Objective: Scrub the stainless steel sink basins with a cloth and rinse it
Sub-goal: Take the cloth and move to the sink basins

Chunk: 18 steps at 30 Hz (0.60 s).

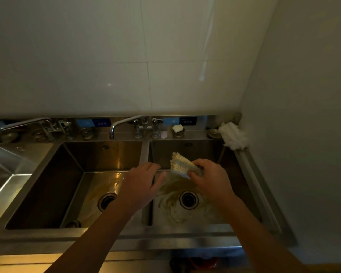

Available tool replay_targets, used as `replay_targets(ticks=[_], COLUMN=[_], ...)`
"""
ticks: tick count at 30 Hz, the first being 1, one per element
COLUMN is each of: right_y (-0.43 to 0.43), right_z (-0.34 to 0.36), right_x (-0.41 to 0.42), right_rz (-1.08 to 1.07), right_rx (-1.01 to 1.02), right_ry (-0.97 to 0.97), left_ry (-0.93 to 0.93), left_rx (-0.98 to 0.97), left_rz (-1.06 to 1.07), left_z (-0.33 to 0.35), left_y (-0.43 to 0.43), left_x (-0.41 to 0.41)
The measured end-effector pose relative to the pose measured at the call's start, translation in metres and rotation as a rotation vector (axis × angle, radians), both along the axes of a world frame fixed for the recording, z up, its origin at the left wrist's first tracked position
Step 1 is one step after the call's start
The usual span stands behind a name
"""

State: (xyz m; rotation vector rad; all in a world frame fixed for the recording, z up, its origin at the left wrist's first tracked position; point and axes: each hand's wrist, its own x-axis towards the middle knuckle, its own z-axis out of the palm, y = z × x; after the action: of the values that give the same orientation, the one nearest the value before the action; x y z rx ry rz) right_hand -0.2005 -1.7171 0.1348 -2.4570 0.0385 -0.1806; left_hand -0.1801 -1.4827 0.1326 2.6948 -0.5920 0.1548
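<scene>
A pale knitted cloth [182, 164] is held up over the right basin [185, 149], gripped at its right end by my right hand [211, 178]. My left hand [143, 182] hovers above the divider between the middle basin [98, 154] and the right one, fingers loosely extended, thumb reaching toward the cloth without holding it. Suds streak the right basin's floor around its drain [188, 200]. The middle basin's drain [106, 200] shows below my left wrist.
A curved faucet [124, 123] with its handles stands behind the divider, another faucet [22, 125] at far left. A soap bar [178, 128], a pink item [163, 134] and a white rag [232, 135] sit on the back ledge. A side wall bounds the right.
</scene>
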Motion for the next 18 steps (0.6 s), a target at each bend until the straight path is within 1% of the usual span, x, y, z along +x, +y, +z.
replay_targets(ticks=[6, 12, 15, 18], right_y=[-0.012, -0.016, -0.014, -0.012], right_z=[-0.019, -0.042, -0.060, -0.081], right_x=[0.024, 0.071, 0.098, 0.116], right_rz=[-0.041, -0.138, -0.191, -0.240], right_rx=[0.009, 0.001, 0.000, 0.000], right_ry=[0.053, 0.129, 0.169, 0.204], left_ry=[0.012, 0.101, 0.132, 0.202], left_rx=[-0.040, -0.029, 0.011, 0.026], left_rz=[-0.057, -0.165, -0.208, -0.261], left_z=[-0.026, -0.054, -0.070, -0.091], left_y=[-0.010, -0.017, -0.015, -0.016], left_x=[0.037, 0.098, 0.131, 0.159])
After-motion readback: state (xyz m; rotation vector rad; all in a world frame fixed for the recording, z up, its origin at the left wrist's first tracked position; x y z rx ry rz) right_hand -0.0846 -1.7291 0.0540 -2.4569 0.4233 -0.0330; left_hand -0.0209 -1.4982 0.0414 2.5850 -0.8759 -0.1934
